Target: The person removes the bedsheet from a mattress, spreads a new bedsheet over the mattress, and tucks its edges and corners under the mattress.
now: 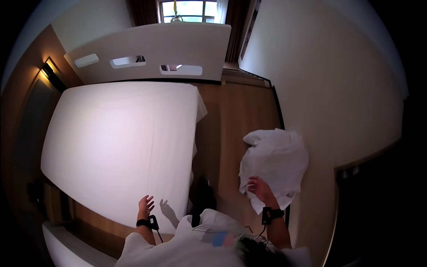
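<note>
My left hand (146, 205) is held over the near edge of a bed covered with a smooth white sheet (120, 133). Its fingers are spread with nothing in them, and its shadow falls on the sheet to the right. My right hand (260, 188) is out in front of a heap of white bedding (275, 153) on the floor by the right wall. Its fingers are loosely bent and apart, holding nothing that I can see. From above, I cannot tell whether this hand touches the heap.
A wooden floor (240, 104) runs between bed and right wall. Behind the bed stands a pale partition (155, 44) with cut-out slots, and a window (189, 10) beyond. A lit wall lamp (50, 70) is at the left. A low pale ledge (73, 247) lies at near left.
</note>
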The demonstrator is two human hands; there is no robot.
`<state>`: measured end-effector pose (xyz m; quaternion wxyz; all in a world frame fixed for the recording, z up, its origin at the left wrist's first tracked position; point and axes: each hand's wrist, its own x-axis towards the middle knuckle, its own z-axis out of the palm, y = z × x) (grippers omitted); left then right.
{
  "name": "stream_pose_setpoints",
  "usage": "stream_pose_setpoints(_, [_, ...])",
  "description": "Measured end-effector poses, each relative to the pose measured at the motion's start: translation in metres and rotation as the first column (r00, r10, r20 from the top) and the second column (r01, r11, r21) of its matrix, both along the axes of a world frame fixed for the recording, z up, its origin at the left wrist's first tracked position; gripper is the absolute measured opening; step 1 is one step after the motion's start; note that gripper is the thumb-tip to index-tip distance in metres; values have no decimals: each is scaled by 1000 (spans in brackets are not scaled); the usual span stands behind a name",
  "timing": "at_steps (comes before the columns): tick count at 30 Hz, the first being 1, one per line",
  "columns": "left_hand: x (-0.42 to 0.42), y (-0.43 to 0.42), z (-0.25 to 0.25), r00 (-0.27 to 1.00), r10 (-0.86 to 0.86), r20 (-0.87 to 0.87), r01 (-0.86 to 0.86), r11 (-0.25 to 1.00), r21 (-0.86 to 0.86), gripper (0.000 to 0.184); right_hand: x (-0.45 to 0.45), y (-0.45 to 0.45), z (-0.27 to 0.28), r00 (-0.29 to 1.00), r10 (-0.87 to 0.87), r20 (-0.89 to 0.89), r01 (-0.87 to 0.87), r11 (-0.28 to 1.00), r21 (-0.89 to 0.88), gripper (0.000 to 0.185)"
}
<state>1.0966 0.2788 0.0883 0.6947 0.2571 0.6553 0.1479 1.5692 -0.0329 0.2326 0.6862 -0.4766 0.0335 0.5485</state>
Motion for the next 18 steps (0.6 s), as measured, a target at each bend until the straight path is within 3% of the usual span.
stream_pose_setpoints(4, [115,73,-32,992,107,73,-105,994,-32,40,122,56,9,993,-119,22,118,992,39,25])
stream_pose_setpoints(6, [184,104,-19,987,49,156,-49,999,-5,40,158,71,9,991,-115,75,115,993,7,26])
stream_pose_setpoints(8, [261,131,18,950,-132,283,108,989,98,42,191,79,2,988,-115,104,118,993,-21,27])
stream_pose_setpoints(10, [331,160,50,879,-334,339,277,938,207,41,221,76,-10,992,-126,20,126,992,5,29])
stream_pose_setpoints(12, [389,188,82,775,-545,320,461,834,303,42,251,65,-29,979,-199,-45,197,979,-51,30])
stream_pose_setpoints(13, [410,201,83,787,-532,312,452,842,295,42,269,57,-38,956,-279,-90,268,957,-114,32])
stream_pose_setpoints(14, [429,214,82,795,-517,316,440,851,286,42,292,49,-47,959,-265,-101,252,960,-122,32])
stream_pose_setpoints(16, [457,236,74,835,-457,308,396,886,241,42,351,45,-63,951,-301,-71,267,916,-301,35])
stream_pose_setpoints(18, [477,260,58,890,-354,289,309,932,189,42,424,64,-68,951,-309,-27,287,907,-308,35])
